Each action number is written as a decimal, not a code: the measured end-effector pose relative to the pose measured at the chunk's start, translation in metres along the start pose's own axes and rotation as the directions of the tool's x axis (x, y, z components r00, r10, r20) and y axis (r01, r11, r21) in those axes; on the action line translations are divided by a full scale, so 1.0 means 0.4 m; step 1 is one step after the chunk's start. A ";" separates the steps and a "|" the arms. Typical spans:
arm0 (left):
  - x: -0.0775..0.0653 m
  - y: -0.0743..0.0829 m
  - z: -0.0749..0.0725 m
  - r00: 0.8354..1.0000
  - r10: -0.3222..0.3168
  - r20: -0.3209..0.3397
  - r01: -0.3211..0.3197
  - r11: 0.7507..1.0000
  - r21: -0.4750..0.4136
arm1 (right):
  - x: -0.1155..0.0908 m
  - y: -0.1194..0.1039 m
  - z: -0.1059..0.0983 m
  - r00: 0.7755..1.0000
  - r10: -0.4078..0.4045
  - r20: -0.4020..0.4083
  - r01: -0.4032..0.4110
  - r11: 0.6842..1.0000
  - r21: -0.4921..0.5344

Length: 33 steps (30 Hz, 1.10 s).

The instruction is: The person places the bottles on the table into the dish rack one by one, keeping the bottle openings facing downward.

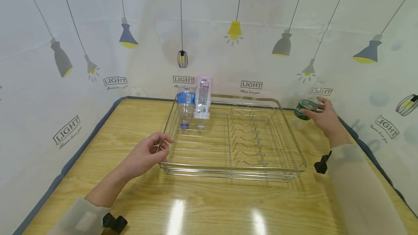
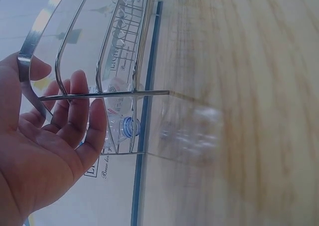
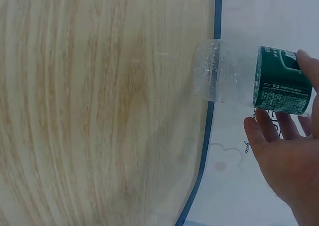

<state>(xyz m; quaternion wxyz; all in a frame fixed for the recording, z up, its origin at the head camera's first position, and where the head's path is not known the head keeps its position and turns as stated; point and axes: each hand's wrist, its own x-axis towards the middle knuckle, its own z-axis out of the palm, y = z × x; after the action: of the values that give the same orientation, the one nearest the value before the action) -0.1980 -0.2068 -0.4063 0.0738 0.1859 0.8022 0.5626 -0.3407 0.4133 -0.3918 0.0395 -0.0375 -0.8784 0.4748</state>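
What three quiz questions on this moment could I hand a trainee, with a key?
1. True or false: the right grip holds a clear plastic bottle with a green label.

2. In the head view, where is that bottle relative to the rectangular silver wire rack?
A) To its left
B) To its right
C) Inside it

3. How many bottles are in the rack, and how do their labels differ?

Key:
1. True.
2. B.
3. Two: a clear plastic bottle with a blue label and, to its right, a bottle with a pink-and-white label.

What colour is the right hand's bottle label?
The label is green with white print, clearest in the right wrist view.
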 end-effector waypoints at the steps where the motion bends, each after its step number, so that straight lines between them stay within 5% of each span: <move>1: 0.000 0.000 0.001 1.000 0.002 0.000 -0.002 1.000 0.000 | 0.000 0.001 0.001 1.000 -0.003 0.000 0.003 1.000 -0.007; 14: 0.001 0.000 0.003 1.000 -0.002 0.003 0.002 1.000 -0.003 | -0.035 -0.028 -0.021 0.998 -0.063 -0.018 0.061 0.995 -0.074; 33: 0.004 -0.007 -0.013 0.999 -0.033 0.039 0.032 0.999 0.028 | -0.200 -0.255 -0.013 0.944 -0.327 -0.050 0.326 0.945 -0.029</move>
<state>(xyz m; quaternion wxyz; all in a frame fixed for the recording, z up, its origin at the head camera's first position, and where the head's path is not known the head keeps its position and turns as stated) -0.2019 -0.2116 -0.4068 0.0961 0.1851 0.8110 0.5467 -0.2637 0.3537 -0.3061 0.1411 0.0950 -0.8760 0.4514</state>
